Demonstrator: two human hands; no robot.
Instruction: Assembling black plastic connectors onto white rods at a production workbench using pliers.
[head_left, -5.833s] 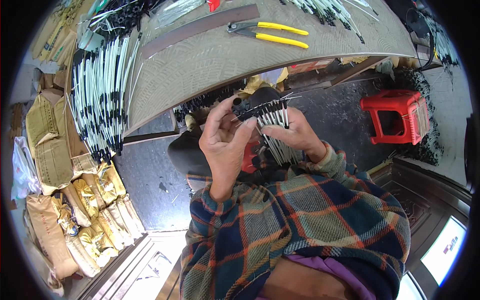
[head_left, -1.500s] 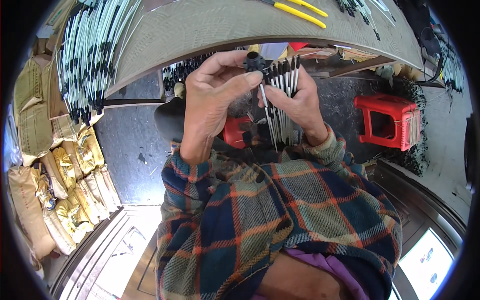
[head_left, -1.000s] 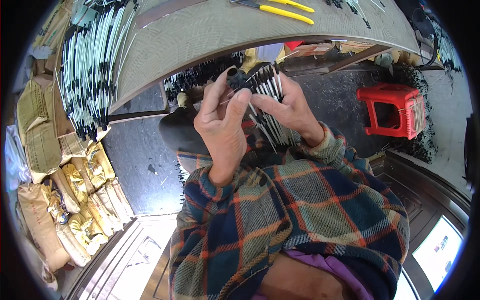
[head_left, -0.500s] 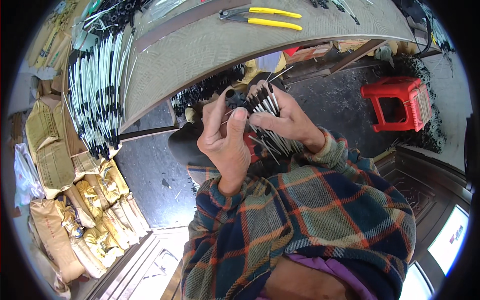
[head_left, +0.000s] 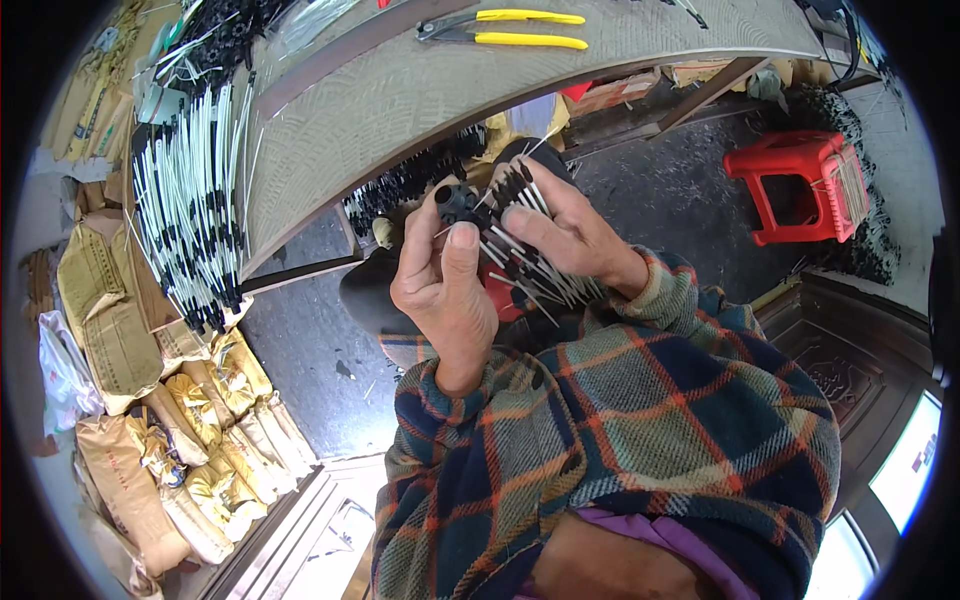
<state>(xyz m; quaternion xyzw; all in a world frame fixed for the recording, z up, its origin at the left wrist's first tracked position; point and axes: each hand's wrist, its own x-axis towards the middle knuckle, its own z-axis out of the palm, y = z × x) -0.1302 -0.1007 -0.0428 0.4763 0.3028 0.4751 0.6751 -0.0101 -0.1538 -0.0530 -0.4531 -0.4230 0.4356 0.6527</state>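
Note:
My left hand (head_left: 447, 305) is closed around a small black hub-like part (head_left: 457, 204), with a round opening at its end and knobs around its side. The left thumb rests just below it. Close on the right, my right hand (head_left: 580, 240) grips a bundle of thin white rods (head_left: 562, 285) with black tips. Its thumb lies across the rods, and the tips fan out above it. The rods' near ends hang toward my lap. Whether a rod is seated in the black part is hard to make out between the fingers.
Yellow-handled cutters (head_left: 510, 29) lie on the workbench (head_left: 370, 110) ahead. A large pile of white rods with black ends (head_left: 195, 200) sits at its left. Wrapped packages (head_left: 200, 430) cover the left floor. A red stool (head_left: 790, 185) stands at right.
The black part has turned a little, so its open end points more up and left. My right thumb has shifted up over the rods. The whole view has moved slightly.

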